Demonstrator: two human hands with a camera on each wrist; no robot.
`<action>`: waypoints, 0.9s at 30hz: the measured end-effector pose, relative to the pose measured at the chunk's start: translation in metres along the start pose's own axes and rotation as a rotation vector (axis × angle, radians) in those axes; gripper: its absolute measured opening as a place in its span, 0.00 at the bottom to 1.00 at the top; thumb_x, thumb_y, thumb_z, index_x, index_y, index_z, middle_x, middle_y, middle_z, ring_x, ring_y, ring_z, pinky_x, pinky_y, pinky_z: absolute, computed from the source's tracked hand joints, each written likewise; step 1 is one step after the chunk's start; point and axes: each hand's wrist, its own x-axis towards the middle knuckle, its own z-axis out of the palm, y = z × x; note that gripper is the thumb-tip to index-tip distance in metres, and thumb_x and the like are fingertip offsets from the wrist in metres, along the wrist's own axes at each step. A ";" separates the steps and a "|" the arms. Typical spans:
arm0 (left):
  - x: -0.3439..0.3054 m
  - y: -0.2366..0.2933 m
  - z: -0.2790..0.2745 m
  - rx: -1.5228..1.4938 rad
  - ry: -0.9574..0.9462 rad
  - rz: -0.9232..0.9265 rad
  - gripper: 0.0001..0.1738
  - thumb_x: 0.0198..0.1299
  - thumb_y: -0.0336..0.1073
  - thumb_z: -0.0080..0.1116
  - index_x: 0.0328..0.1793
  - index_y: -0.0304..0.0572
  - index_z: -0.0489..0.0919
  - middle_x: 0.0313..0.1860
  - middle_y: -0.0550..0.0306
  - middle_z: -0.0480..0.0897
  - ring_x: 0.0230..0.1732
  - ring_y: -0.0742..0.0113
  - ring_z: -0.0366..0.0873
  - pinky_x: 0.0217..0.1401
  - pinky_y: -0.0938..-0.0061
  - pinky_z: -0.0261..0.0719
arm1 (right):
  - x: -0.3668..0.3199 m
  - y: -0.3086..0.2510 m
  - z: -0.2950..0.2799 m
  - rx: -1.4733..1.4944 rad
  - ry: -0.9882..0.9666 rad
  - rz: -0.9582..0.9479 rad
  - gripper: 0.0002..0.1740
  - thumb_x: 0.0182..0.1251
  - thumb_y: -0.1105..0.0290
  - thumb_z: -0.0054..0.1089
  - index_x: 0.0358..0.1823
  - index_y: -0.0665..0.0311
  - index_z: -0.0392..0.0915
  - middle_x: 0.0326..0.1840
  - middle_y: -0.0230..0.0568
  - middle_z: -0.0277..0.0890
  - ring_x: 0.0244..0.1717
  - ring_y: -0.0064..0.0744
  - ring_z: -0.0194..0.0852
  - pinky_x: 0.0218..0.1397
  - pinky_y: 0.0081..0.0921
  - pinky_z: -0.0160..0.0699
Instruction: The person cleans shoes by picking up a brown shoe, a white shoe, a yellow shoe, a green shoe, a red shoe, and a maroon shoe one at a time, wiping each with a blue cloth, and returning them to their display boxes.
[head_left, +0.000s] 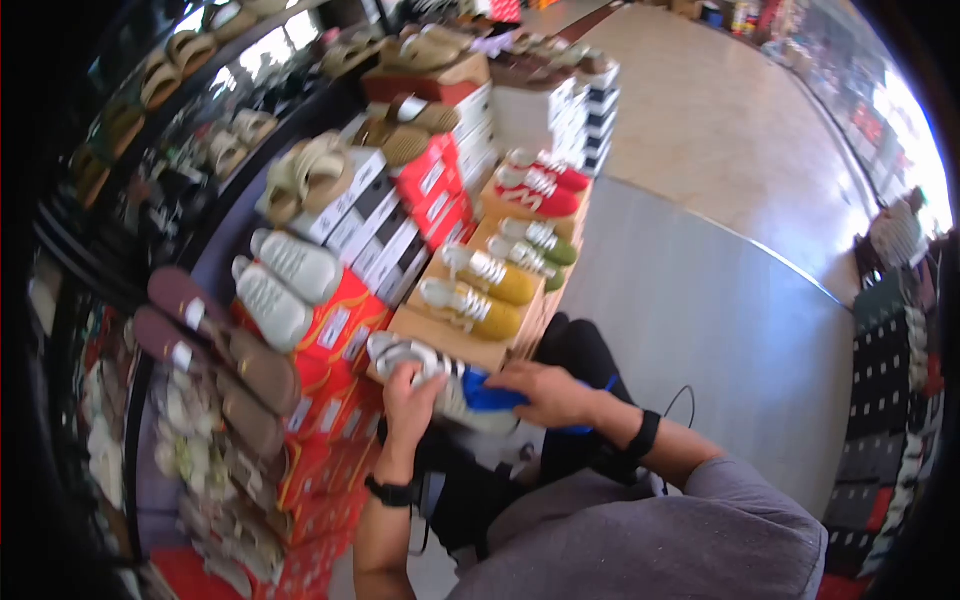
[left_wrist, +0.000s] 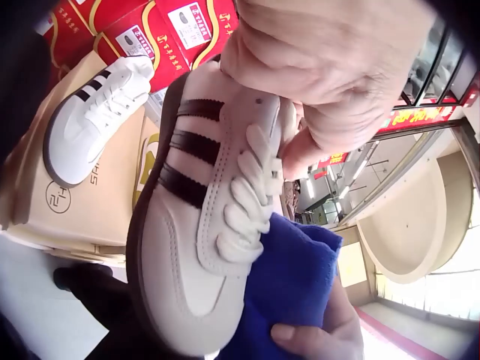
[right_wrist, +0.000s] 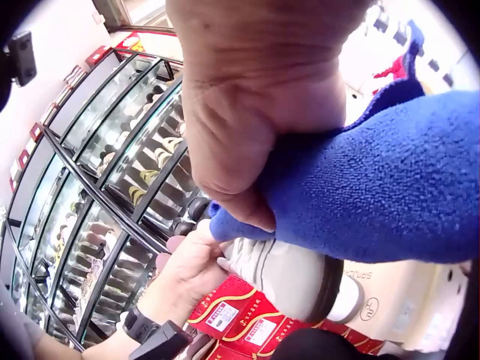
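Note:
A white sneaker (left_wrist: 195, 225) with three dark side stripes and a brown sole is held up in my left hand (left_wrist: 330, 67), which grips it at the ankle opening. My right hand (head_left: 552, 394) holds a blue cloth (left_wrist: 289, 281) against the shoe's side near the laces and toe. In the right wrist view the bunched cloth (right_wrist: 375, 195) covers part of the sneaker (right_wrist: 289, 281), and the left hand (right_wrist: 196, 264) shows beyond it. The matching white sneaker (left_wrist: 97, 120) lies on a tan shoe box (left_wrist: 67, 202).
Yellow sneakers (head_left: 480, 292), green sneakers (head_left: 535, 245) and red sneakers (head_left: 540, 188) stand in pairs on tan boxes beyond my hands. Red shoe boxes (head_left: 335, 400) are stacked at the left, with white shoes (head_left: 285, 285) on top. Grey floor (head_left: 700, 320) stretches to the right.

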 end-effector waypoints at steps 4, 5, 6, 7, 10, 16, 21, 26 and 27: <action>0.001 -0.002 0.019 -0.248 0.193 -0.234 0.14 0.48 0.35 0.67 0.35 0.31 0.77 0.31 0.55 0.80 0.33 0.70 0.75 0.39 0.76 0.72 | 0.000 -0.004 0.000 -0.036 0.291 0.158 0.30 0.46 0.75 0.56 0.56 0.58 0.68 0.48 0.48 0.70 0.50 0.50 0.70 0.54 0.37 0.72; -0.004 0.000 0.026 -0.395 0.217 -0.293 0.12 0.50 0.34 0.66 0.34 0.33 0.77 0.31 0.56 0.80 0.32 0.72 0.75 0.38 0.77 0.72 | 0.003 -0.001 0.003 -0.111 0.372 0.162 0.30 0.46 0.75 0.57 0.56 0.58 0.68 0.49 0.47 0.69 0.50 0.50 0.69 0.54 0.38 0.70; -0.006 0.002 0.033 -0.546 0.233 -0.344 0.11 0.51 0.33 0.65 0.33 0.34 0.77 0.30 0.58 0.80 0.31 0.74 0.74 0.37 0.79 0.71 | 0.006 0.003 0.004 -0.191 0.461 0.170 0.30 0.45 0.76 0.57 0.56 0.57 0.68 0.50 0.47 0.69 0.51 0.50 0.68 0.55 0.39 0.69; -0.009 0.004 0.038 -0.542 0.234 -0.346 0.11 0.51 0.33 0.65 0.33 0.34 0.77 0.30 0.58 0.80 0.31 0.74 0.74 0.37 0.79 0.71 | 0.010 0.004 0.003 -0.187 0.460 0.170 0.30 0.45 0.76 0.57 0.56 0.57 0.68 0.50 0.47 0.69 0.51 0.50 0.68 0.55 0.39 0.69; -0.021 0.016 0.054 -0.833 0.245 -0.502 0.07 0.54 0.31 0.62 0.30 0.37 0.76 0.30 0.59 0.79 0.31 0.75 0.74 0.36 0.81 0.71 | 0.016 0.008 -0.002 -0.371 0.564 0.163 0.31 0.43 0.76 0.58 0.55 0.56 0.70 0.51 0.45 0.69 0.52 0.48 0.67 0.52 0.39 0.67; -0.032 0.036 0.071 -1.092 0.333 -0.605 0.05 0.60 0.31 0.56 0.36 0.37 0.76 0.33 0.57 0.79 0.35 0.69 0.78 0.43 0.76 0.75 | 0.028 0.006 0.017 -0.605 0.538 0.074 0.27 0.40 0.78 0.55 0.48 0.51 0.76 0.52 0.38 0.70 0.52 0.41 0.67 0.47 0.35 0.63; -0.035 0.024 0.064 -1.168 0.354 -0.713 0.08 0.62 0.33 0.50 0.40 0.37 0.76 0.39 0.56 0.79 0.41 0.68 0.77 0.46 0.73 0.75 | 0.025 -0.017 0.029 -0.482 0.429 -0.004 0.24 0.44 0.75 0.56 0.48 0.50 0.76 0.53 0.37 0.70 0.51 0.40 0.67 0.47 0.35 0.65; -0.042 0.001 0.049 -1.334 0.119 -0.617 0.13 0.66 0.37 0.41 0.47 0.37 0.74 0.42 0.54 0.78 0.43 0.65 0.76 0.50 0.69 0.74 | 0.015 -0.030 0.046 -0.332 0.353 -0.129 0.28 0.42 0.77 0.58 0.50 0.50 0.75 0.53 0.40 0.70 0.50 0.43 0.69 0.50 0.37 0.69; -0.042 0.001 0.044 -1.366 0.105 -0.590 0.15 0.67 0.39 0.41 0.50 0.36 0.72 0.42 0.52 0.77 0.43 0.64 0.76 0.52 0.68 0.74 | 0.012 -0.026 0.050 -0.281 0.294 -0.155 0.28 0.43 0.76 0.59 0.51 0.50 0.75 0.53 0.39 0.70 0.50 0.44 0.68 0.50 0.38 0.69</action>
